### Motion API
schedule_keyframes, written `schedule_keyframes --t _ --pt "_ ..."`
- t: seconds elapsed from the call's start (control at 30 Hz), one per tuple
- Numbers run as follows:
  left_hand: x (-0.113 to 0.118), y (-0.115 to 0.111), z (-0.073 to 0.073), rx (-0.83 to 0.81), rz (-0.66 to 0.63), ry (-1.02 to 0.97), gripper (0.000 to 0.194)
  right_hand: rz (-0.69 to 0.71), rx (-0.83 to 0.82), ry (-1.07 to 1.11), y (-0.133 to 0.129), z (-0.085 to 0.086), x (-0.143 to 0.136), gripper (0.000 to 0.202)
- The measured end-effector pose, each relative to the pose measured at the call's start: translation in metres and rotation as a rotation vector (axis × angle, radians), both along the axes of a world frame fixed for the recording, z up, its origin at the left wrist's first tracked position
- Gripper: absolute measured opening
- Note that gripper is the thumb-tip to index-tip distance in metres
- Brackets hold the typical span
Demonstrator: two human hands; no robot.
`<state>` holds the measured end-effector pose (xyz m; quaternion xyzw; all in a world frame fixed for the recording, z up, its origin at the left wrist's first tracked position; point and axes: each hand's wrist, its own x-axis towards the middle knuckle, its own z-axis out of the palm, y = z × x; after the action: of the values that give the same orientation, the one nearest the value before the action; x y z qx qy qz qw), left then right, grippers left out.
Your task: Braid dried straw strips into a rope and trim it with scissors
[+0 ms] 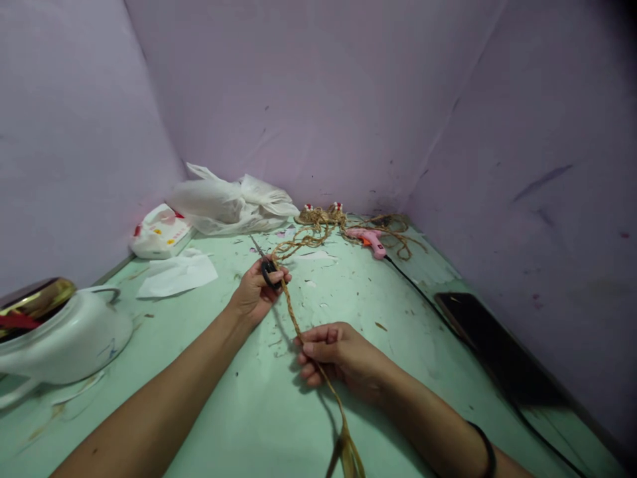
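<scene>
My left hand [256, 292] is closed around small black-handled scissors [271, 273], their blades pointing up and away to the left. A tan braided cord [291, 307] of plant fibre runs by the fingers of that hand, touching them. Lower down, my right hand [333, 355] pinches the same cord between thumb and fingers. Below the right hand the cord thins and ends in loose flat strands [348, 451] at the bottom edge. Its far end leads back to a tangle of braided cord [318, 229] near the back wall.
A pink glue gun [369, 240] lies at the back right, its black cable passing a dark phone [478, 332]. Behind on the left are a white plastic bag [233, 202], a white box [162, 236] and a paper sheet [176, 273]. A white enamel pot [84, 338] stands at the left.
</scene>
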<state>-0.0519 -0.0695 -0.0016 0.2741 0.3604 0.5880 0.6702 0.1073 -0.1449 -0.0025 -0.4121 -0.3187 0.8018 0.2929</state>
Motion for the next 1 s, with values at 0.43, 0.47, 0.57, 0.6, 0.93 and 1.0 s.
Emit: schedule_keyframes --t 0.43,0.47,0.57,0.6,0.93,1.0 --pt "-0.013 0.007 0.001 0.027 0.039 -0.037 0.034 0.087 0.015 0.031 -0.002 -0.001 0.004 0.04" --pt "-0.016 0.009 0.0 0.031 0.041 -0.046 0.035 0.108 0.005 0.027 -0.002 -0.001 0.005 0.039" --pt "-0.02 0.011 -0.002 0.019 0.044 -0.06 0.035 0.129 0.005 0.021 -0.001 -0.002 0.006 0.037" --pt "-0.02 0.011 -0.003 0.014 0.047 -0.061 0.035 0.128 0.011 0.018 -0.001 -0.002 0.007 0.036" --pt "-0.017 0.008 -0.001 -0.023 0.032 -0.046 0.034 0.174 0.154 -0.044 0.004 -0.006 0.01 0.023" --pt "-0.014 0.006 0.002 -0.034 0.022 -0.048 0.034 0.228 0.205 -0.105 0.005 -0.005 0.013 0.02"
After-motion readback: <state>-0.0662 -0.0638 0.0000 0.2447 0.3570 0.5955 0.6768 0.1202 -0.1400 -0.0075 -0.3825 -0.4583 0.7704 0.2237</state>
